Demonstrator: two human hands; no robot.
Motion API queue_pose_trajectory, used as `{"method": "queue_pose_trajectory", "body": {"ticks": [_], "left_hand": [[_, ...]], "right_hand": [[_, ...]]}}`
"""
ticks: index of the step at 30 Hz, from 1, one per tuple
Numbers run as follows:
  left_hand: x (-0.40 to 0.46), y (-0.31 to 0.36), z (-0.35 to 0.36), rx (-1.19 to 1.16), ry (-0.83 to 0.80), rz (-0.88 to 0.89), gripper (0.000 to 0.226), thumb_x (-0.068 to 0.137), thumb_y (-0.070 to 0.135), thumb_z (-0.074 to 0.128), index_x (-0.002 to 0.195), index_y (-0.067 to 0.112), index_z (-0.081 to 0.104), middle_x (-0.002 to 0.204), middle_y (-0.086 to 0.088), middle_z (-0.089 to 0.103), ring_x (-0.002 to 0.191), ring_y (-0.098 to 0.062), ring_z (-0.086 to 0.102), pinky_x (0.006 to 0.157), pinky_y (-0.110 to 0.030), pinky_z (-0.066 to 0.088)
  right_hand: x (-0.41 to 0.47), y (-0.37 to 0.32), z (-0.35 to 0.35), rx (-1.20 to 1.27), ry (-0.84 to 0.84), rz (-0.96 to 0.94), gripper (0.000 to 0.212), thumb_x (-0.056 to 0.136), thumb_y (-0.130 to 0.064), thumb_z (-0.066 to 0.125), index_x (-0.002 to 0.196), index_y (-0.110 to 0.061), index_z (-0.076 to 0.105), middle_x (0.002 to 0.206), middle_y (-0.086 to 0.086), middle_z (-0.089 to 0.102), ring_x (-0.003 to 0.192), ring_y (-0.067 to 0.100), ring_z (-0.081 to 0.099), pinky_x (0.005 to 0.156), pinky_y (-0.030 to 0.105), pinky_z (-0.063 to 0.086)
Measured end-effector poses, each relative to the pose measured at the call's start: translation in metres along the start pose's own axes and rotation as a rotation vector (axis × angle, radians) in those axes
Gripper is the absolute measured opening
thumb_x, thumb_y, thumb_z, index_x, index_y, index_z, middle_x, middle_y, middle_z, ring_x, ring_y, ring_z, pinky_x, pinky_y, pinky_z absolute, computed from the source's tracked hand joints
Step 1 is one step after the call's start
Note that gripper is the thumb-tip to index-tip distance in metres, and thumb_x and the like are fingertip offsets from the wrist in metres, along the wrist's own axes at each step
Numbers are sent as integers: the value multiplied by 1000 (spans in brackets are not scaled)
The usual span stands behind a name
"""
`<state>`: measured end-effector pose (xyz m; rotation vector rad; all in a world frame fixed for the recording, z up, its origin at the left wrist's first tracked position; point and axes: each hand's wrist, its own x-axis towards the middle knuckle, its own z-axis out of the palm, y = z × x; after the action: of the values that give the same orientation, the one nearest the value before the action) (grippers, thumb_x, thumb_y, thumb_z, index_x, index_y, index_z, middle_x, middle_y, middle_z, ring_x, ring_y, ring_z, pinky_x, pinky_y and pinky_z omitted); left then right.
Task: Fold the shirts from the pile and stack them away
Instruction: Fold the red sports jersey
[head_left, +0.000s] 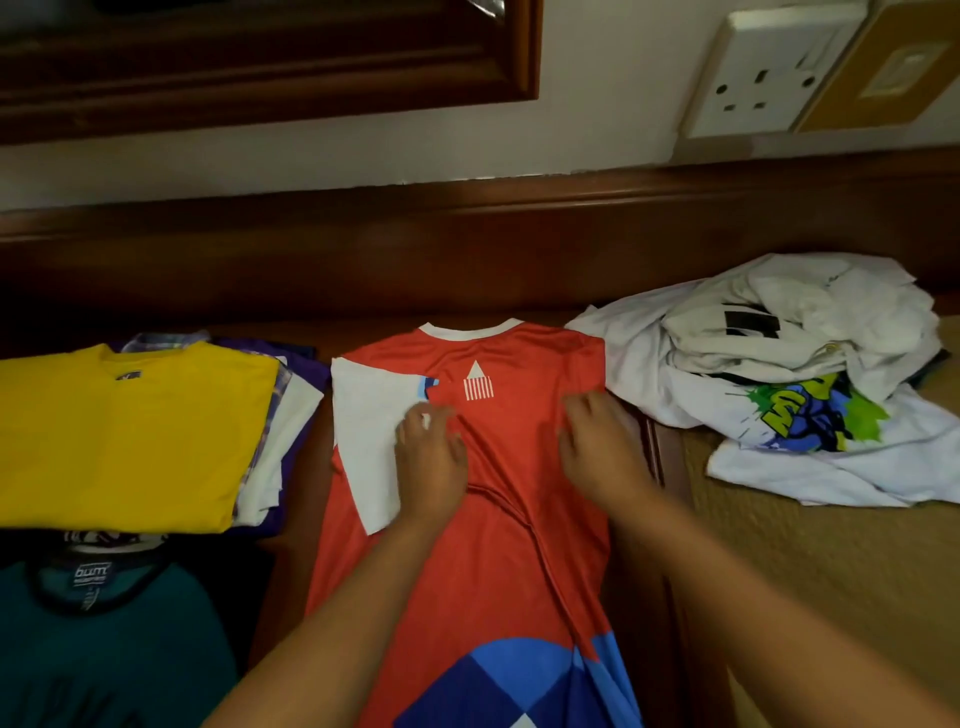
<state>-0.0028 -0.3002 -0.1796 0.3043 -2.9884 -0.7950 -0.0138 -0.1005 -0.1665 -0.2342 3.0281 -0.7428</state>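
Note:
A red jersey (498, 519) with a white collar, white sleeve and blue diamond hem lies back-up in the middle, its sides folded in. My left hand (431, 457) rests flat on it beside the folded white sleeve. My right hand (597, 441) presses flat on the jersey's right side. Both hands have relaxed fingers and hold nothing. A crumpled pile of white shirts (789, 374), one with a green and blue print, sits to the right. On the left a stack of folded shirts (130, 431) has a yellow one on top.
A teal shirt (104, 644) lies folded at the lower left. A dark wooden ledge (467, 249) runs along the back, under a wall socket (763, 73). A tan surface (831, 571) stretches to the right of the jersey.

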Motion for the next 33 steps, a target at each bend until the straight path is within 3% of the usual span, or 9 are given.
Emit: {"method": "queue_pose_trajectory", "body": {"ticks": [3, 6, 11, 16, 18, 20, 23, 28, 33], "left_hand": [[-34, -11, 10, 219, -150, 225, 36, 88, 20, 58, 124, 17, 59, 129, -10, 53, 117, -29, 51, 96, -41, 42], [-37, -13, 11, 291, -243, 219, 43, 95, 29, 50, 136, 20, 48, 143, -8, 42, 130, -25, 40, 105, -40, 33], [-49, -6, 0, 318, -278, 284, 47, 97, 27, 45, 142, 17, 41, 151, -11, 33, 140, -30, 28, 114, -43, 25], [-106, 1, -3, 243, -373, 479, 47, 87, 20, 57, 133, 13, 52, 141, -13, 46, 131, -33, 41, 108, -43, 35], [-133, 3, -1, 214, -383, 604, 50, 71, 17, 72, 120, 13, 62, 125, -12, 59, 114, -33, 58, 92, -41, 49], [-159, 6, 0, 203, -402, 712, 47, 64, 18, 74, 110, 16, 66, 112, -8, 65, 100, -29, 64, 79, -37, 54], [-182, 9, 3, 174, -457, 804, 40, 79, 24, 43, 112, 16, 63, 115, -6, 61, 104, -30, 57, 84, -38, 51], [-188, 19, 12, 305, -486, 828, 41, 87, 12, 49, 128, 14, 54, 128, -6, 52, 120, -28, 46, 90, -40, 42], [-183, 32, 19, 414, -479, 808, 33, 88, 11, 50, 121, 14, 54, 122, -6, 50, 114, -27, 45, 84, -37, 37]], "right_hand": [[-49, -2, 23, -9, -147, 25, 32, 85, -28, 40, 95, -6, 60, 92, 15, 57, 81, 36, 59, 64, 40, 49], [-57, 4, 31, -64, -152, 34, 13, 77, -13, 62, 88, -7, 62, 85, 13, 56, 76, 37, 59, 59, 38, 47], [-85, 2, 14, 58, -57, 151, 24, 86, -9, 59, 109, 0, 62, 100, 20, 58, 88, 37, 56, 73, 42, 49], [-185, -3, 0, 145, -46, 283, 21, 87, -6, 54, 105, -3, 64, 98, 17, 59, 89, 35, 58, 77, 39, 47], [-234, -6, 4, 139, -38, 367, 17, 85, -5, 56, 99, -2, 65, 97, 17, 60, 88, 36, 59, 77, 40, 48], [-283, -10, 11, 127, -16, 456, 16, 82, -2, 59, 96, -2, 65, 94, 17, 60, 87, 37, 61, 77, 42, 49], [-341, -15, 22, 117, 0, 573, 31, 72, 4, 69, 103, 0, 67, 94, 19, 63, 88, 39, 63, 78, 43, 53], [-370, -22, 30, 77, -12, 647, 40, 75, -5, 70, 114, -3, 62, 103, 19, 60, 97, 41, 59, 81, 47, 51], [-362, -31, 24, 54, 6, 612, 24, 64, 1, 72, 79, -8, 57, 82, 14, 54, 77, 40, 58, 63, 44, 48]]}}
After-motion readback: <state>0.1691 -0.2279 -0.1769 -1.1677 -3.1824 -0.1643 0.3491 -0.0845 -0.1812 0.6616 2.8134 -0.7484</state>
